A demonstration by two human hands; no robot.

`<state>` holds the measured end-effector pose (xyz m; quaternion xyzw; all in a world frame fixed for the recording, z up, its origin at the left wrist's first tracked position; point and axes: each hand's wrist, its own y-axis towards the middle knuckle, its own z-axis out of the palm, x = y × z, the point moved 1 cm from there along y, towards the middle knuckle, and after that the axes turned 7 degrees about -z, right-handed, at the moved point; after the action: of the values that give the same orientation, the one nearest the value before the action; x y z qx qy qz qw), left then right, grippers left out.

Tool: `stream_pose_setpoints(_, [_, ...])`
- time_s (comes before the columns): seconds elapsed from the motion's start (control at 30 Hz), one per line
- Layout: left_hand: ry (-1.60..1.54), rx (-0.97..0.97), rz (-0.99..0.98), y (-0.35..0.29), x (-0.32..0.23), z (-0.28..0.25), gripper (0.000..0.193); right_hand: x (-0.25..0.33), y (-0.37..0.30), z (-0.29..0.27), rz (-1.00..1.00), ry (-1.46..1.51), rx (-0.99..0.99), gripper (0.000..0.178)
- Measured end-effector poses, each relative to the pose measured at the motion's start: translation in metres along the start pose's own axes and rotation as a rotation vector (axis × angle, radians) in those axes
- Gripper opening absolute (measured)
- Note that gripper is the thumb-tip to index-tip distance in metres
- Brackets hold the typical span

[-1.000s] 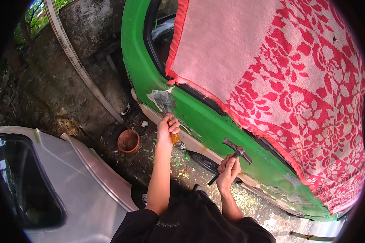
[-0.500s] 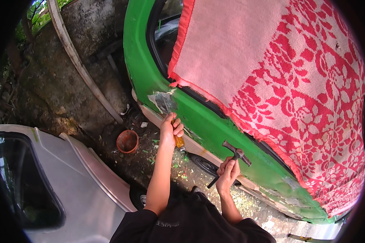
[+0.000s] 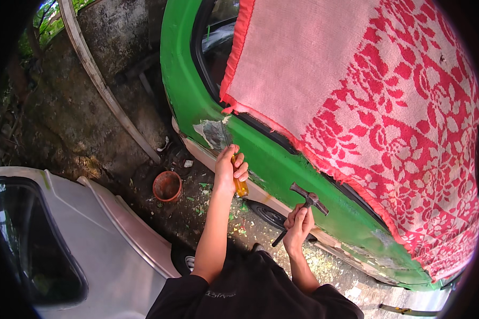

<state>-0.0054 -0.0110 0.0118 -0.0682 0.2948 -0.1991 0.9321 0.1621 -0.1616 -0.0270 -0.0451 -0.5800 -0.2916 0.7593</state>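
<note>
My left hand (image 3: pixel 230 169) is closed round the amber handle of a screwdriver (image 3: pixel 241 187). Its thin metal shaft points up toward a grey patch (image 3: pixel 212 134) of stripped paint on the green car (image 3: pixel 261 151); whether the tip touches the metal I cannot tell. Lower right, my right hand (image 3: pixel 299 227) grips a hammer (image 3: pixel 309 199) by its dark handle, close under the head. The hammer head is held up beside the car's green side, apart from the screwdriver.
A red-and-pink patterned cloth (image 3: pixel 324 69) drapes over the car's roof and windows. At left stands a silver-grey car (image 3: pixel 117 250). Between the cars lie a terracotta pot (image 3: pixel 167 186) and scattered paint chips. A long curved strip (image 3: pixel 101 80) leans on the dirty wall.
My left hand and the screwdriver have shifted slightly right, and the shaft now slants more to the upper left. My right hand and the hammer have hardly moved.
</note>
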Motion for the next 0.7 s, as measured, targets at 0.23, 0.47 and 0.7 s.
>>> stream_pose_setpoints(0.23, [-0.09, 0.017, -0.041, 0.007, 0.009, -0.018, 0.022, -0.005, -0.008, -0.002, 0.079, 0.026, 0.013, 0.033])
stream_pose_setpoints(0.47, [-0.034, -0.008, -0.032, 0.007, 0.01, -0.013, 0.027, -0.006, -0.012, 0.001, 0.075, -0.015, 0.049, 0.033])
stream_pose_setpoints(0.7, [-0.075, 0.046, -0.086, 0.005, 0.006, -0.02, 0.028, -0.007, -0.012, 0.0, 0.102, -0.012, 0.042, 0.034])
